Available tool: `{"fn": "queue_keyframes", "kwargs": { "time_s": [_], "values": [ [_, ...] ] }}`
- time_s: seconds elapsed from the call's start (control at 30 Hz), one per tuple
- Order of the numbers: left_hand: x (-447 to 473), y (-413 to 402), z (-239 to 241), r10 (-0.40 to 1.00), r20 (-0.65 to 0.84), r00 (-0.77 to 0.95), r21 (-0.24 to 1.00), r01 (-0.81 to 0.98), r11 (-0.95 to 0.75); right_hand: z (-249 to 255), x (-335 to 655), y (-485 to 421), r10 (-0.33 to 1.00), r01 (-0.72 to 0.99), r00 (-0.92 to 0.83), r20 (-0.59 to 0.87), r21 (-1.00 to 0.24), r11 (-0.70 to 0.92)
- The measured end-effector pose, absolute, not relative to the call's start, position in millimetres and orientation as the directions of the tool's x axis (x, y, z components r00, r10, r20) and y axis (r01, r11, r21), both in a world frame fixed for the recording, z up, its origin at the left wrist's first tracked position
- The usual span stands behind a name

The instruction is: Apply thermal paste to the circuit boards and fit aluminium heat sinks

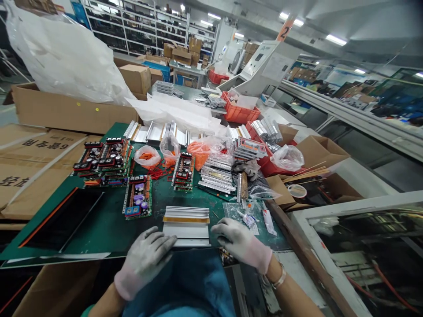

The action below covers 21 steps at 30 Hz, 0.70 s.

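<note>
A silver aluminium heat sink profile (pixel 186 230) with a brown-yellow strip across it lies near the table's front edge. My left hand (pixel 145 259), in a white glove, is at the profile's lower left corner, fingers stretched out and seemingly touching it. Just off the right end is my gloved right hand (pixel 243 244), its fingers loosely bent and apart, with nothing visible in them. Beyond my left hand lies a circuit board (pixel 138 197) with purple and blue parts. A second group of boards (pixel 183 171) sits behind the profile.
Stacked circuit boards (pixel 105 160) and a black sheet (pixel 62 218) are at the left. Bags of orange parts (pixel 147 157) and metal bars (pixel 216 175) stand behind. A tube (pixel 247 217) rests on a clear bag at the right. Red crates (pixel 239 112) are farther back.
</note>
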<state>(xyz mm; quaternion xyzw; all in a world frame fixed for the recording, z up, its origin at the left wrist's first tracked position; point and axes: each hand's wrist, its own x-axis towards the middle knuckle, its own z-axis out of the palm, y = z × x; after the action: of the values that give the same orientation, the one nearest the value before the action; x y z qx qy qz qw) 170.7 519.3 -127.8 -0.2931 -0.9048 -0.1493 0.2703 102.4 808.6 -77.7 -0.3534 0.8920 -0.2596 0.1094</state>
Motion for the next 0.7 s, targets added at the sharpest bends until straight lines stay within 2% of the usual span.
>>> {"fn": "queue_keyframes", "kwargs": {
  "time_s": [0.13, 0.4, 0.7],
  "values": [
    [171, 517, -121, 0.385, 0.649, -0.657, 0.091, 0.569, 0.818, -82, 93, 812, -0.65, -0.453, -0.747, -0.141, -0.608, 0.652],
    [162, 567, -138, 0.295, 0.678, -0.673, 0.286, 0.612, 0.737, -81, 64, 777, -0.611, -0.286, -0.695, -0.379, -0.633, 0.719],
    [163, 569, -136, 0.228, 0.682, -0.695, 0.368, 0.595, 0.714, -77, 64, 776, -0.556, -0.302, -0.724, -0.409, -0.538, 0.787]
  ]
}}
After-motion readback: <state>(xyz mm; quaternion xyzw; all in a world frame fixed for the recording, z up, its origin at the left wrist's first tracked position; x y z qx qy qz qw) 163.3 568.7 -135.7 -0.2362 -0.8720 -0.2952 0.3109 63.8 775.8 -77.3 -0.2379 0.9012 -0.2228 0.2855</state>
